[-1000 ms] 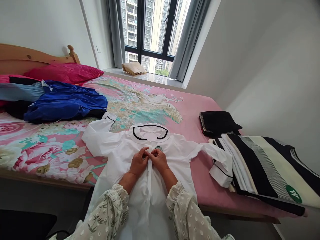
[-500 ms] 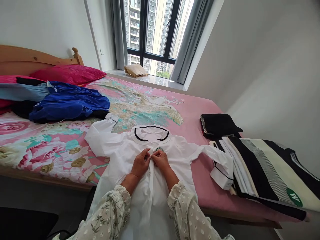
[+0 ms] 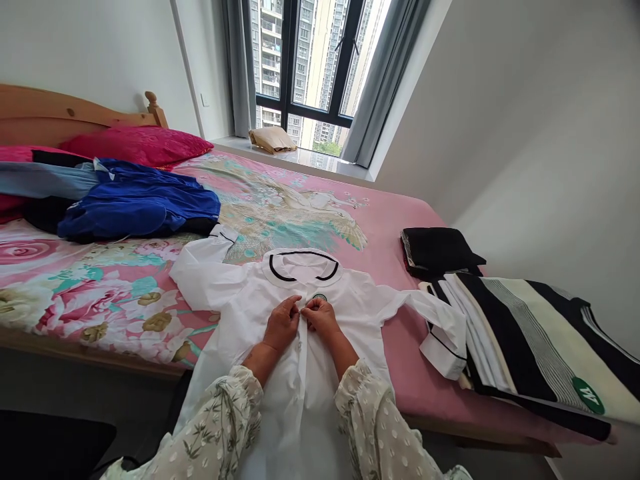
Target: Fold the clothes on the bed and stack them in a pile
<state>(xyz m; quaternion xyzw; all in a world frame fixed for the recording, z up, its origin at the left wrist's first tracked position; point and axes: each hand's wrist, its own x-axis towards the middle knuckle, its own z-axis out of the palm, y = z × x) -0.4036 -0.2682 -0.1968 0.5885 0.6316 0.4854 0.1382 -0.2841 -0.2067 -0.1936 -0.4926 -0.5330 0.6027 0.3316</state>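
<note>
Bed point(image 3: 390, 220), pink floral sheet. On your right a folded black-and-cream striped garment point(image 3: 530, 320); far left a heap of blue clothing point(image 3: 140, 207). The white shirt point(image 3: 240, 307) lies front up at the near edge, sleeves spread, hem hanging off. Your left hand point(image 3: 281, 324) and right hand point(image 3: 323, 319) meet at its front placket below the collar, fingers pinched closed on the cloth.

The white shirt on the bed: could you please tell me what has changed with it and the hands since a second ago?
Nothing visibly moved. The left hand and right hand still pinch the white shirt at its front opening below the collar.
</note>
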